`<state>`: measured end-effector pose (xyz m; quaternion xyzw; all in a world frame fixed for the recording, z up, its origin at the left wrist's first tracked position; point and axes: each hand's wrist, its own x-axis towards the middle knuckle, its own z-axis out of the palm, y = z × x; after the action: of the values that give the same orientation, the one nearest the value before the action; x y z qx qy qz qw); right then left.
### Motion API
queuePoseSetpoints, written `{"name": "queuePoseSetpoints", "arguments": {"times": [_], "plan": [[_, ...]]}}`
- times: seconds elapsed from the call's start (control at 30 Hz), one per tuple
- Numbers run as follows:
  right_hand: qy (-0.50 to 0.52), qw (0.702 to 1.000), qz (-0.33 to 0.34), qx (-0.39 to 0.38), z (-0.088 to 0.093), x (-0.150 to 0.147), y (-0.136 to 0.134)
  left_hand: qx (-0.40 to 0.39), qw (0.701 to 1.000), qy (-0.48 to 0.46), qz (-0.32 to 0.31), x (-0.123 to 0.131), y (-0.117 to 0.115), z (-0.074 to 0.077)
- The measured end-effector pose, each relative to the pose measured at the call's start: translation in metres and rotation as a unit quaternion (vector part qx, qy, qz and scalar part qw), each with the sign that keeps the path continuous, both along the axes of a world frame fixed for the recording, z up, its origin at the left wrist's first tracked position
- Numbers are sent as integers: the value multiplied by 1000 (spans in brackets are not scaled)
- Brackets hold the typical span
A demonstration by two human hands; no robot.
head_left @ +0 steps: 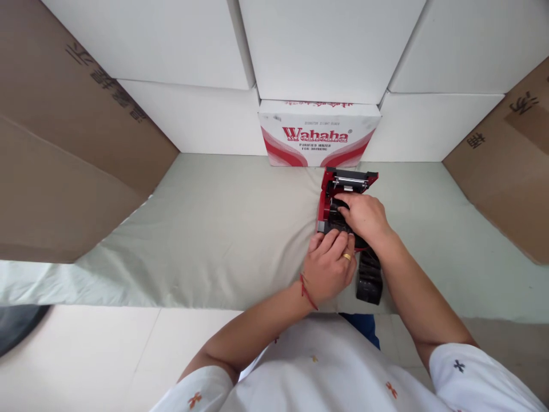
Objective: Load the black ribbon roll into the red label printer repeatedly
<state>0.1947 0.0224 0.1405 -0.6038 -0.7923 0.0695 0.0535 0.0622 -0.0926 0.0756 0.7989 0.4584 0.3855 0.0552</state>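
Observation:
A small red and black device that looks like a label printer sits on the cloth with its lid tipped up at the far side. Inside it lies a dark roll. The thumb and forefinger of my right hand reach in and close around this roll. My left hand, with a ring and a red string bracelet, has its fingers bent together over the printer's near edge; its fingertips are partly hidden. A glossy black strip hangs in folds on the cloth beside my left hand, nearest the table edge.
A Wahaha water carton stands right behind the printer, against stacked white boxes. Brown cardboard panels flank the table at left and right. A pale green cloth covers the tabletop.

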Motion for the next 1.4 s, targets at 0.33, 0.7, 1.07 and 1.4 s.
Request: {"name": "queuePoseSetpoints", "arguments": {"times": [0.33,0.7,1.07,1.4], "plan": [[300,921,-70,237,39,41,-13,-31,993,107,32,12,-15,29],[211,957,61,189,21,51,-32,-24,981,178,70,16,-22,30],[-37,963,233,128,21,60,-67,-71,982,166,54,13,-29,32],[-99,941,270,181,26,41,-66,-132,953,262,73,25,-34,51]]}}
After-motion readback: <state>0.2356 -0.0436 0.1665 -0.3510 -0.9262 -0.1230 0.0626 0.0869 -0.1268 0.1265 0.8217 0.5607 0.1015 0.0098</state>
